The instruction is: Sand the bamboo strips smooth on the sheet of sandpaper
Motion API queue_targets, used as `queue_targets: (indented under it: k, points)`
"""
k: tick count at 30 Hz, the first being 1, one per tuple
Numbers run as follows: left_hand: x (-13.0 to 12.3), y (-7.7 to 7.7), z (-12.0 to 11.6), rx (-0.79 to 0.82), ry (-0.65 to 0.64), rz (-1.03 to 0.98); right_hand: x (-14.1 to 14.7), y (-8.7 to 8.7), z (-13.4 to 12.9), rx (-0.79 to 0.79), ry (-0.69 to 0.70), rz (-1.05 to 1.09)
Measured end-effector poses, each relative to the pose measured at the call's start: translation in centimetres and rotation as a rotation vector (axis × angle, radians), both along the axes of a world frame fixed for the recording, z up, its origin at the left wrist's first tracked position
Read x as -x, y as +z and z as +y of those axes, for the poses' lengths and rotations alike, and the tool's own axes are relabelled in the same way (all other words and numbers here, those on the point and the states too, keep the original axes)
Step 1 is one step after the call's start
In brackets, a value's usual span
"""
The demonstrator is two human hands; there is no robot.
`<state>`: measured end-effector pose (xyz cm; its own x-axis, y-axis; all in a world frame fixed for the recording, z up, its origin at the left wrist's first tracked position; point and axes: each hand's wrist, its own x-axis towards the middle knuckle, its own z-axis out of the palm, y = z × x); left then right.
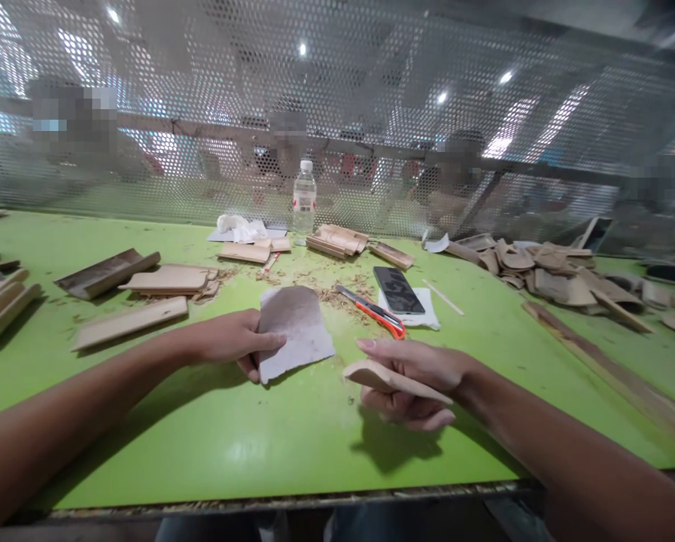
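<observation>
My left hand (252,346) pinches the left edge of a greyish sheet of sandpaper (296,331) with a torn lower edge, thumb on top. To its right, my right hand (410,376) grips a thin, curved piece of pale bamboo (393,382), held tilted above the table. The sandpaper and the bamboo piece are apart. Just beyond my right hand lies an orange utility knife (374,310) with its blade end pointing away to the left. Part of my right palm is hidden by the bamboo piece.
On the green table (202,444) are a phone (399,290) on white paper, a water bottle (304,199), and wood shavings (348,290). Split bamboo pieces (108,272) lie left; a pile of bamboo scraps (563,275) and a long strip (602,369) lie right. A perforated screen (371,90) stands behind.
</observation>
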<state>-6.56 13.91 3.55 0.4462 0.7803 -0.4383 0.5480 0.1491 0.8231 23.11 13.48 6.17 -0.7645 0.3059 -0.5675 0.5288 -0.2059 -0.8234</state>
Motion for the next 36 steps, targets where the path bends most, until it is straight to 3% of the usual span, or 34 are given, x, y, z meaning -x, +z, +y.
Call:
queue_targets:
  k: [2,4,13,16,20,25,29,34,36]
  points:
    - [0.0,0.0,0.0,0.002,0.001,-0.006,0.1,0.1,0.1,0.198,0.045,0.030]
    - [0.0,-0.1,0.0,-0.001,0.005,-0.004,0.0,-0.1,0.2,0.290,0.032,0.057]
    - [0.0,-0.1,0.0,-0.007,0.012,0.007,-0.2,-1.2,0.6,0.323,0.076,0.215]
    - [-0.1,0.2,-0.1,0.003,-0.035,0.016,-0.2,-1.1,0.7,0.184,0.035,0.267]
    - [-0.1,1.0,-0.5,-0.157,-0.130,0.214,0.4,-1.5,1.3,-0.091,-0.175,0.374]
    - [0.0,1.1,-0.5,-0.569,-0.078,0.566,1.0,-2.4,2.0,-0.121,-0.557,0.474]
    - [-0.2,1.4,-0.7,-0.604,-0.076,0.697,1.1,-2.7,2.2,-0.092,-0.606,0.518]
    - [-1.0,3.1,-2.0,-0.652,0.029,0.943,1.3,-2.7,1.9,-0.089,-0.638,0.540]
    - [-1.4,3.5,-2.5,-0.699,-0.038,0.836,1.5,-2.7,1.7,-0.095,-0.689,0.549]
